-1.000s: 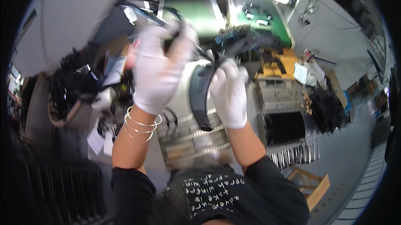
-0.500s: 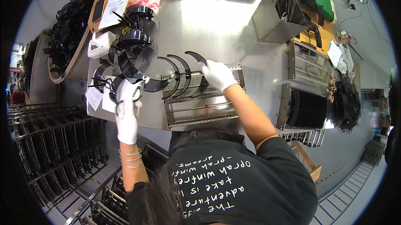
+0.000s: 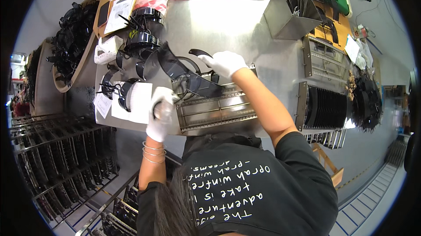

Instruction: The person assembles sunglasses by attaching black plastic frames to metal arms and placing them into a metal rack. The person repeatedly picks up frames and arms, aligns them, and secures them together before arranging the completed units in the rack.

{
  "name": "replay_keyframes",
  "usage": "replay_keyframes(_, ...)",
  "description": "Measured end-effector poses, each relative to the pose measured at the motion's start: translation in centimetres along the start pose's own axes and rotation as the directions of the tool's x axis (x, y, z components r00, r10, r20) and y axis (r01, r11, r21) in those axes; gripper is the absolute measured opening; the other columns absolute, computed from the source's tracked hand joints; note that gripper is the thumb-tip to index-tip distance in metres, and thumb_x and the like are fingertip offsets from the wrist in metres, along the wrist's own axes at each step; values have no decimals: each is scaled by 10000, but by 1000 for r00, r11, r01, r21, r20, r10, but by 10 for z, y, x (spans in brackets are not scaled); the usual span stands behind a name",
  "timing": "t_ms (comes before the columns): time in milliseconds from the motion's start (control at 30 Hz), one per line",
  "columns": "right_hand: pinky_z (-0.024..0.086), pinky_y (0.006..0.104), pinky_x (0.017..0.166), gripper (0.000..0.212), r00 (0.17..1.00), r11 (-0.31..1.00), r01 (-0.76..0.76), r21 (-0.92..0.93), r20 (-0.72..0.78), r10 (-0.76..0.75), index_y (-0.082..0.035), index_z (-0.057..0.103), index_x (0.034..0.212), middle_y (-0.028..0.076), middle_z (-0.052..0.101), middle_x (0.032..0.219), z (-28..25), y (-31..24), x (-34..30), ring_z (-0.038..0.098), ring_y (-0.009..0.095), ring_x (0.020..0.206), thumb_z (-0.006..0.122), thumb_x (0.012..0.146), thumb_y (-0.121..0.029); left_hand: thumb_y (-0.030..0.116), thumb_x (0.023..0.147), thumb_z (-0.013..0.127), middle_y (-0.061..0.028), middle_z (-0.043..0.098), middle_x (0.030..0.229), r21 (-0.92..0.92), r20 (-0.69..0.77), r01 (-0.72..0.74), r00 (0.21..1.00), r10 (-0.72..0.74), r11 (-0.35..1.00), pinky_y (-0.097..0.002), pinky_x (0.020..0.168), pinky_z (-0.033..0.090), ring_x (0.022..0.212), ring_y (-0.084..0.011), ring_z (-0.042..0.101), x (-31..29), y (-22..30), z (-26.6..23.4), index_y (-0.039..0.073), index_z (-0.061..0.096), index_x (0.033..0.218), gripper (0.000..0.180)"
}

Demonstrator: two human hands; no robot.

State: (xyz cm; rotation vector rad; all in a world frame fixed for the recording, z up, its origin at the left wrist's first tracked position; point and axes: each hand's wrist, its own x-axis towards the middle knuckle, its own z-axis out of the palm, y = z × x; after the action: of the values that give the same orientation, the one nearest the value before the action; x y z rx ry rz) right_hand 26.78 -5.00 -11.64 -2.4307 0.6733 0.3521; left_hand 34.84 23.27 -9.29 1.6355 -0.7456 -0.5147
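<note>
My left hand (image 3: 161,115), in a white glove and partly blurred, is closed at the lower end of a wide, glossy black curved plastic band (image 3: 197,83). This band lies across a metal slotted rack (image 3: 215,112) and hides part of it. Over the rack's far side, my white-gloved right hand (image 3: 227,63) is closed on a slim black curved band (image 3: 199,52), whose tip sticks out to the left. Another curved band (image 3: 189,63) shows behind the wide one, standing at the rack. The right fingertips are partly hidden.
Stacked black bands (image 3: 143,39) and a white paper sheet (image 3: 141,100) lie at the left. To the right stand a filled rack (image 3: 326,106), another metal rack (image 3: 328,63) and a metal bin of wires (image 3: 287,23). A clipboard (image 3: 119,14) lies at the back left.
My left hand has moved right, bringing the wide black band from the pile side over the rack. My right hand has shifted slightly away from me with the slim band.
</note>
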Motion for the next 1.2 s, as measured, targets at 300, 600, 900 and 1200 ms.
replay_keyframes(300, 544, 513, 832, 460, 962, 963, 83, 257, -272, -10, -92, 687, 997, 230, 734, 950, 34, 12, -30, 700, 443, 937, 509, 1055, -512, 80, 1029, 615, -131, 661, 961, -222, 277, -121, 944, 181, 968, -337, 817, 505, 885, -227, 624, 3, 2, 57, -35, 634, 969, 131)
replay_keyframes(600, 573, 413, 774, 246, 990, 761, 140, 633, -74, -121, -74, 707, 1054, 112, 748, 962, 1, 18, -104, 726, 305, 835, 686, 974, -306, 491, 1097, 454, -46, 549, 798, -187, 298, 131, 952, -71, 974, -262, 681, 423, 705, -124, 518, -6, 13, 66, 24, 575, 881, 529)
replay_keyframes(900, 538, 463, 661, 152, 806, 965, 182, -189, -533, -257, -84, 644, 1062, 150, 602, 872, 53, 69, -54, 662, 347, 761, 541, 1028, -190, 415, 1123, 468, -43, 656, 767, -301, 470, 674, 720, -510, 674, -245, 462, 449, 528, -123, 538, 22, 13, 64, 42, 638, 1070, 414)
replay_keyframes(1200, 542, 548, 806, 405, 920, 986, -73, 148, -371, 124, -86, 668, 898, 218, 736, 879, 22, 21, -52, 710, 442, 848, 481, 1042, -415, 289, 1061, 603, -231, 634, 1255, 813, -485, 204, 756, 440, 546, -383, 1070, 488, 1158, -315, 637, 128, 75, -250, -89, 532, 1349, 481)
